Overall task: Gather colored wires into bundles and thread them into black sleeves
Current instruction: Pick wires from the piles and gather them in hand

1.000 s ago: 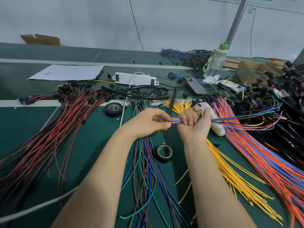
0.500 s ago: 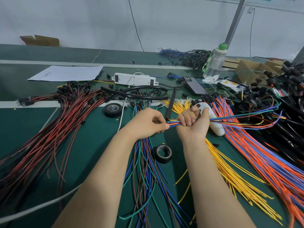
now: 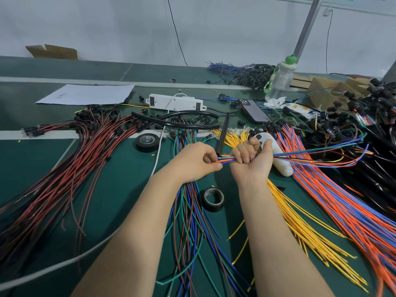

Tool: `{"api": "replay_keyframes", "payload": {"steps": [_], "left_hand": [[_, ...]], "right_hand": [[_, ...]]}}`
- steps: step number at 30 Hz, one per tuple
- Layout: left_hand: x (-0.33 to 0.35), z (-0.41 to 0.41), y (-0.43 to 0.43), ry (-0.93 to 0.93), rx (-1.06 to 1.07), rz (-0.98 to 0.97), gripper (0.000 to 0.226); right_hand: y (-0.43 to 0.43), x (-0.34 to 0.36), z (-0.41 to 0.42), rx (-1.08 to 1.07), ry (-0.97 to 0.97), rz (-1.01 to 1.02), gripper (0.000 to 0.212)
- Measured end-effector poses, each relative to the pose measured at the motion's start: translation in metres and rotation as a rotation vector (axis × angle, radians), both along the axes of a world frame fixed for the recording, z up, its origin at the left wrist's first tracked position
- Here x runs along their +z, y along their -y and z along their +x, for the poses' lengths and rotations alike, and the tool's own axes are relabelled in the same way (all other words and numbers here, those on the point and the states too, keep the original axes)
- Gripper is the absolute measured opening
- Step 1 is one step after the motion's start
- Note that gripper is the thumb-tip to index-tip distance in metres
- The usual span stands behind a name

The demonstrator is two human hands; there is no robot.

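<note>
My right hand (image 3: pixel 250 161) grips a bundle of colored wires (image 3: pixel 321 151) in its fist. The bundle runs off to the right, and its blue, orange and yellow tips stick out to the left of the fist. My left hand (image 3: pixel 197 161) sits just left of those tips with curled fingers, pinching the lower end of a thin black sleeve (image 3: pixel 224 131). The sleeve slants up and away toward the power strip. Its lower end meets the wire tips between my hands, and I cannot tell whether any tip is inside it.
Red wires (image 3: pixel 70 168) lie to the left, blue, green and brown wires (image 3: pixel 188 221) under my arms, yellow wires (image 3: pixel 300 221) and orange-blue wires (image 3: pixel 342 211) to the right. Two tape rolls (image 3: pixel 147 142) (image 3: pixel 214 199), black hoses (image 3: pixel 182 123), a power strip (image 3: pixel 175 101), a phone (image 3: pixel 255 111) and a bottle (image 3: pixel 278 82) lie around.
My left hand has drawn slightly left, so a longer stretch of wire tips shows between the hands. The sleeve's lower end shifted with it. My right fist has barely moved.
</note>
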State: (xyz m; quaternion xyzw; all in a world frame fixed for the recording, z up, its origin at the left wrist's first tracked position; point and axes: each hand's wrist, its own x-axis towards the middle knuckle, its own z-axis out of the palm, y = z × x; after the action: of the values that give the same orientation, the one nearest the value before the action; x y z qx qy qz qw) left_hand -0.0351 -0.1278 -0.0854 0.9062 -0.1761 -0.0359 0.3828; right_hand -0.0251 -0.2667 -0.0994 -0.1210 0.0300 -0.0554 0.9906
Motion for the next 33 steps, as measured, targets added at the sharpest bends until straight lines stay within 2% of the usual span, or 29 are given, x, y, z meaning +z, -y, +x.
{"api": "replay_keyframes", "payload": {"steps": [9, 13, 15, 19, 28, 33], "left_hand": [[-0.0049, -0.0002, 0.0066, 0.042, 0.020, -0.017, 0.024], [-0.0068, 0.0005, 0.0004, -0.084, -0.059, -0.078, 0.011], [-0.0070, 0.0007, -0.0021, -0.115, -0.071, -0.124, 0.018], [-0.0049, -0.0020, 0.0009, -0.116, -0.088, -0.218, 0.016], [-0.0029, -0.0031, 0.0026, -0.067, -0.032, -0.230, 0.011], [-0.0014, -0.0035, 0.0018, -0.180, -0.017, -0.313, 0.003]], "right_hand": [[0.0006, 0.0006, -0.0013, -0.054, -0.051, 0.067, 0.062], [0.0027, 0.0011, -0.0016, -0.053, -0.060, 0.091, 0.062], [0.0023, 0.0017, -0.0015, -0.037, -0.057, 0.089, 0.060], [0.0012, 0.0014, -0.0023, -0.017, -0.055, 0.105, 0.060], [0.0016, 0.0032, -0.0045, -0.028, -0.071, 0.123, 0.058], [0.0016, 0.0041, -0.0036, -0.009, -0.055, 0.102, 0.056]]}}
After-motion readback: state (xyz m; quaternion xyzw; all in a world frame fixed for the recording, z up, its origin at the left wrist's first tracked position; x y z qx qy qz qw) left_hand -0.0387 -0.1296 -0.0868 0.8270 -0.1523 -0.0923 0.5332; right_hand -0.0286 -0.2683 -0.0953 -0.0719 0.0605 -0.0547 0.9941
